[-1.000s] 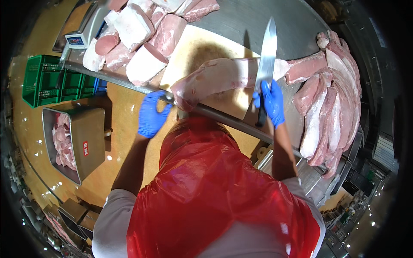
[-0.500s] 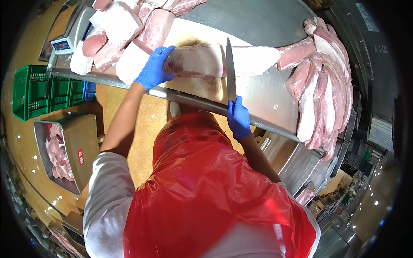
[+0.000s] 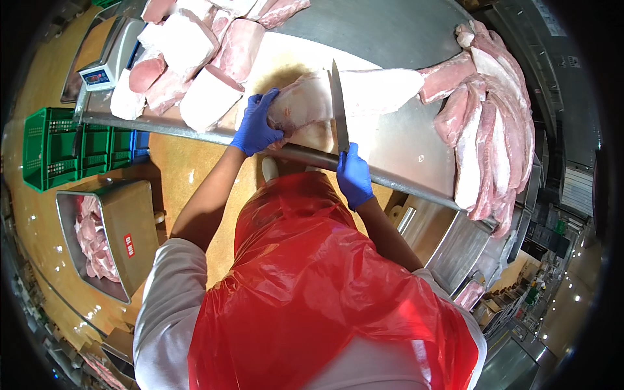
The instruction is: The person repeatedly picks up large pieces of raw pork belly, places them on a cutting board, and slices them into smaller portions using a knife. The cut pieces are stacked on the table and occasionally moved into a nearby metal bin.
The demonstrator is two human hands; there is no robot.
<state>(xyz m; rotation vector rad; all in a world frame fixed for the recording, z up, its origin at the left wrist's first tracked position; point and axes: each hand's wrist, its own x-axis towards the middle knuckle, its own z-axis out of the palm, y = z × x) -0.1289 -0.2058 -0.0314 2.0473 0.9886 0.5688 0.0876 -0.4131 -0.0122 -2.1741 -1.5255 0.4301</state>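
Observation:
A long slab of pale pork loin (image 3: 380,90) lies across a whitish cutting board. At its left stands a cut portion of pork loin (image 3: 300,103), its left end angled toward the table's near edge. My left hand (image 3: 257,125), in a blue glove, grips that end with the fingers wrapped round it. My right hand (image 3: 355,177), also blue-gloved, is closed round the handle of a long knife (image 3: 338,104). The blade points away from me, lying along the line between the two pieces. How deep it sits I cannot tell.
Several thick pork blocks (image 3: 209,97) lie on the left of the steel table (image 3: 383,32), near a scale (image 3: 107,62). Long pork strips (image 3: 497,130) are heaped at the right. On the floor are green crates (image 3: 57,151) and a tub (image 3: 140,224) of meat.
My left hand has moved right and nearer, swinging the left portion's end toward the table edge. The knife has shifted slightly left and away, still in my right hand.

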